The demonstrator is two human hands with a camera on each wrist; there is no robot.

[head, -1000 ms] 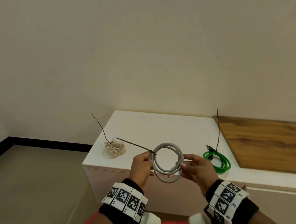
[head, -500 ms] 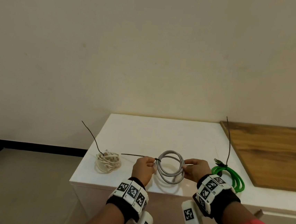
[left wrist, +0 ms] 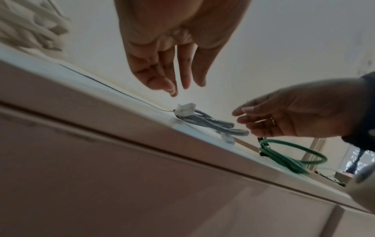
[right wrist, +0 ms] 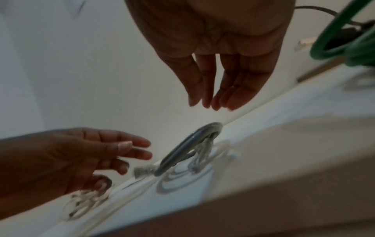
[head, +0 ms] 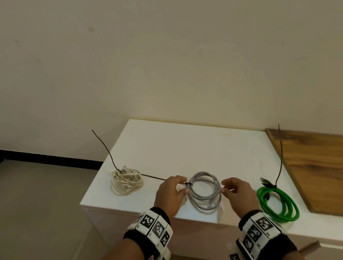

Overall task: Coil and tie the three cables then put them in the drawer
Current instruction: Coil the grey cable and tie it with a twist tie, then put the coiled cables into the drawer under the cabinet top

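A grey coiled cable lies flat on the white cabinet top, bound at its left side by a dark tie wire that trails left. My left hand hovers at the coil's left edge and my right hand at its right edge. The wrist views show the left fingers and the right fingers straight, above the grey cable and holding nothing. A tied cream coil lies to the left, a tied green coil to the right.
A wooden board covers the surface on the far right. Thin tie ends stick up from the cream and green coils. Below the top runs the cabinet's pale shut front. Floor and wall lie left of the cabinet.
The grey coil, held in the air between both hands a second ago, now lies on the cabinet top. Both hands have let go of it and opened.
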